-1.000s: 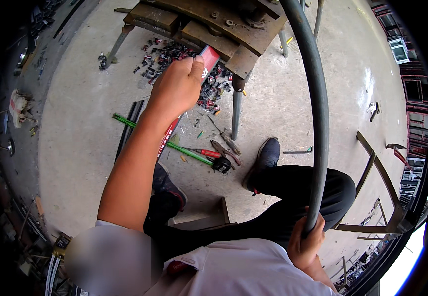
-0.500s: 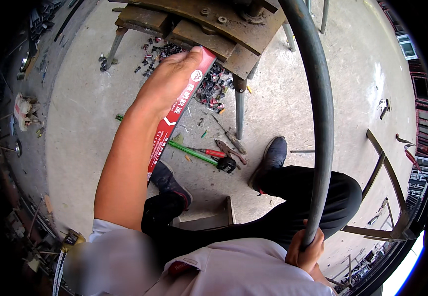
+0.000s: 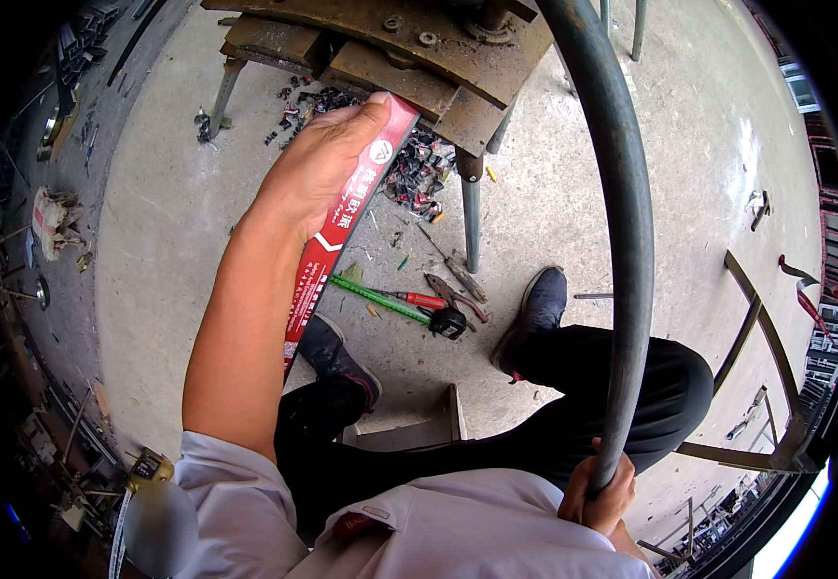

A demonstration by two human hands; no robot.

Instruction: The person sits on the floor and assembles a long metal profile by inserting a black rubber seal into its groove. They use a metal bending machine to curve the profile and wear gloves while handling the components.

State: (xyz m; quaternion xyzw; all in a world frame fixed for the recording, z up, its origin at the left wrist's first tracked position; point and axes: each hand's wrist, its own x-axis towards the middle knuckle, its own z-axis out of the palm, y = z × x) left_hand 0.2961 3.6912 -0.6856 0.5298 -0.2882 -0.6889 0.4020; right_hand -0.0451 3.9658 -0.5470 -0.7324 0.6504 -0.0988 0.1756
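We note concrete floor (image 3: 149, 241) littered with scrap, left hand (image 3: 318, 164) gripping red flat bar (image 3: 342, 232), right hand (image 3: 598, 492) clenched on grey curved pipe (image 3: 622, 222), rusty metal stand (image 3: 390, 39).

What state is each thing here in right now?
Left hand: closed on the red strip, held against the rusty machine.
Right hand: gripping the curved pipe's lower end.
Pipe: bent, running up to the machine.
Pliers: lying on the floor.
Green rod: lying flat.
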